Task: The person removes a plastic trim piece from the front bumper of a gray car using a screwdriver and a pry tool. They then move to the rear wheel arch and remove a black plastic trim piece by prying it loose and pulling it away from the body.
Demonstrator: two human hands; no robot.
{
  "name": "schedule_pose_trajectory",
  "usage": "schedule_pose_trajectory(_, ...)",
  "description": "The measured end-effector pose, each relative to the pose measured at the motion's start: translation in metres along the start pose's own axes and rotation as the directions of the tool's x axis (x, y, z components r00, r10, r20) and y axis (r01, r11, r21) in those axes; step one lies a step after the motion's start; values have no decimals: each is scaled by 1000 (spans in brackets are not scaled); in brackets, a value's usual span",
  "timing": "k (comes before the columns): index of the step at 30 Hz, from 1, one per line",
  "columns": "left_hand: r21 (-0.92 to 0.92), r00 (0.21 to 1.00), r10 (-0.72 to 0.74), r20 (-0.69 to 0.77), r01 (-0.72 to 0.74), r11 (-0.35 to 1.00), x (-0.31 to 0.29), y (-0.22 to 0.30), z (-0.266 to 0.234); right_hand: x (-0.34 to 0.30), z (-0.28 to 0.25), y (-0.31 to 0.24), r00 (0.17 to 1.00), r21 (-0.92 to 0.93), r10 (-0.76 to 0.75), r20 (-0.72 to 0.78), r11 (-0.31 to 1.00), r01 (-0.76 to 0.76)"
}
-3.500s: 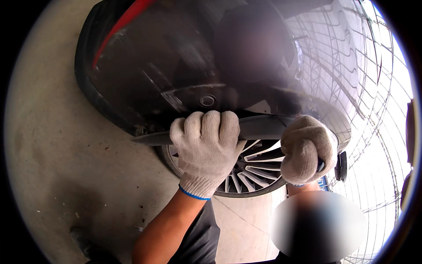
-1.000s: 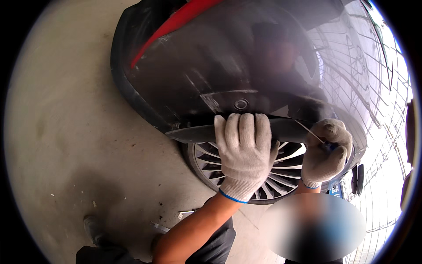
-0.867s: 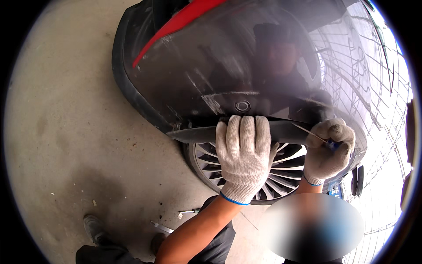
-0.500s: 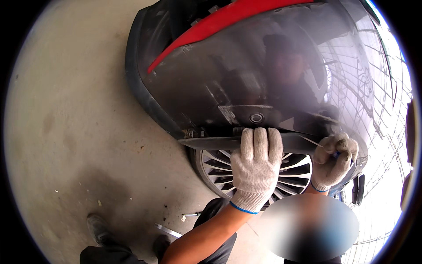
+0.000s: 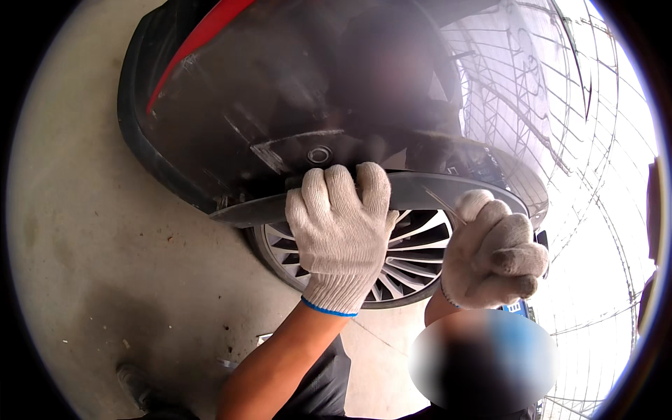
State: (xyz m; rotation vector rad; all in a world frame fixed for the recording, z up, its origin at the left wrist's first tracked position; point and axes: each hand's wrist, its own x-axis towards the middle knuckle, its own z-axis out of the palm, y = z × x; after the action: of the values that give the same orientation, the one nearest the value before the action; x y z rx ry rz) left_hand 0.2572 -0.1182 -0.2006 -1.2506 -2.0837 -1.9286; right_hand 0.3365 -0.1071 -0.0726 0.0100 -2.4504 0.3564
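Note:
A dark grey wheel arch trim [image 5: 413,187] runs along the lower edge of a car's dark grey bumper [image 5: 294,91]. My left hand [image 5: 339,231], in a white knitted glove, has its fingers hooked over the trim's upper edge. Beside it on the right, my right hand [image 5: 493,252], gloved too, is closed around a thin metal tool [image 5: 439,201] that looks like a screwdriver. The tool's shaft points up and left at the trim; the fist hides its handle. Whether the tip touches the trim, I cannot tell.
Behind and below the trim sits a wheel [image 5: 413,262] with silver spokes. Pale scrapes lie around a round sensor [image 5: 320,155] on the bumper. A red strip [image 5: 196,38] crosses the upper left. My shoe [image 5: 129,385] stands on the concrete floor [image 5: 77,231]. A blurred patch covers the lower right.
The car has shifted left and up in view. My left hand still grips the trim. My right hand has turned, with its closed fingers now lower and the tool still in it.

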Motion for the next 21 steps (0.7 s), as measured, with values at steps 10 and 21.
schedule_pose_trajectory(10, -73, 997, 84, -4, -84, 994, 7, -19, 3, 11, 7, 12, 985, 378, 71, -157, 926, -6)
schedule_pose_trajectory(21, -111, 995, 96, -5, -96, 989, 10, -22, 6, 0, 22, 27, 983, 206, -8, -181, 977, 46)
